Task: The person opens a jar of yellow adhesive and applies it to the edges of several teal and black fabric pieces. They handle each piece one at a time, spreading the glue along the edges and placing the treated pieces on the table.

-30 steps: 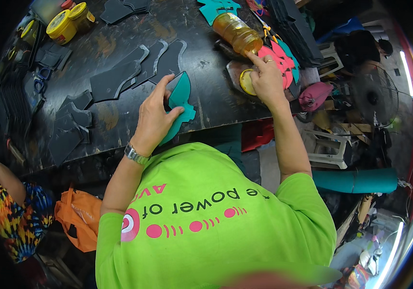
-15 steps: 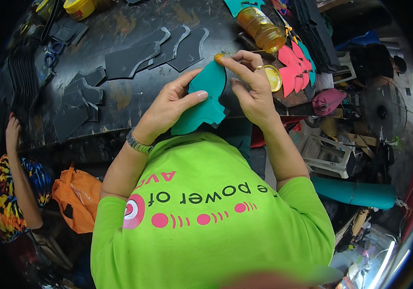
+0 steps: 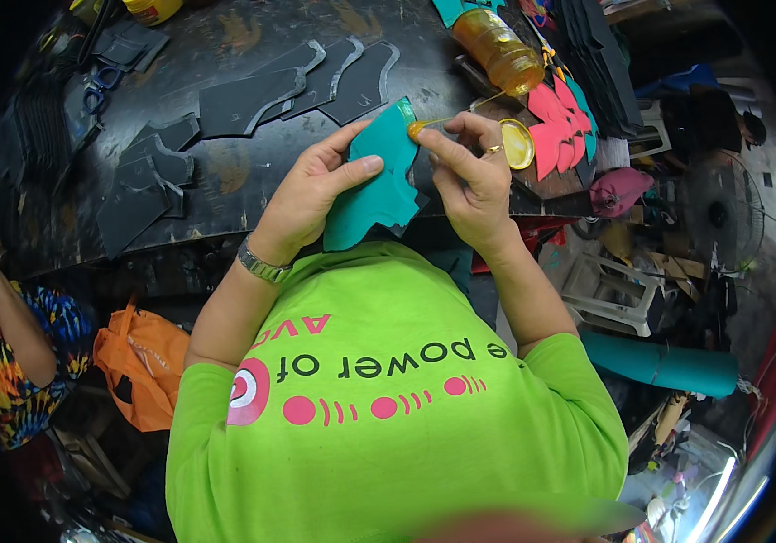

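My left hand (image 3: 316, 185) grips a teal, curve-edged cut sheet piece (image 3: 372, 195), thumb on top and fingers behind. A dark layer shows along its right edge, and its upper tip looks glossy. My right hand (image 3: 471, 172) is beside that edge, index finger stretched out, thumb apart from it and other fingers curled. A yellow-orange glob of what looks like glue (image 3: 415, 129) sits at the index fingertip, close to the piece. From it a thin amber strand runs toward the mouth of a tilted jar of amber glue (image 3: 499, 52). The jar's round yellow lid (image 3: 517, 145) lies nearby.
Black cut pieces (image 3: 248, 104) with grey curved edges lie across the dark table (image 3: 234, 185). Pink pieces (image 3: 558, 127) are at the right, blue-handled scissors (image 3: 98, 90) at the left. Another person's arm (image 3: 21, 326) rests near the left table edge. An orange bag (image 3: 139, 362) hangs below.
The teal piece has turned slightly in my left hand, its tip now higher. My right index fingertip has dropped a little along its edge. The other person's arm has shifted left.
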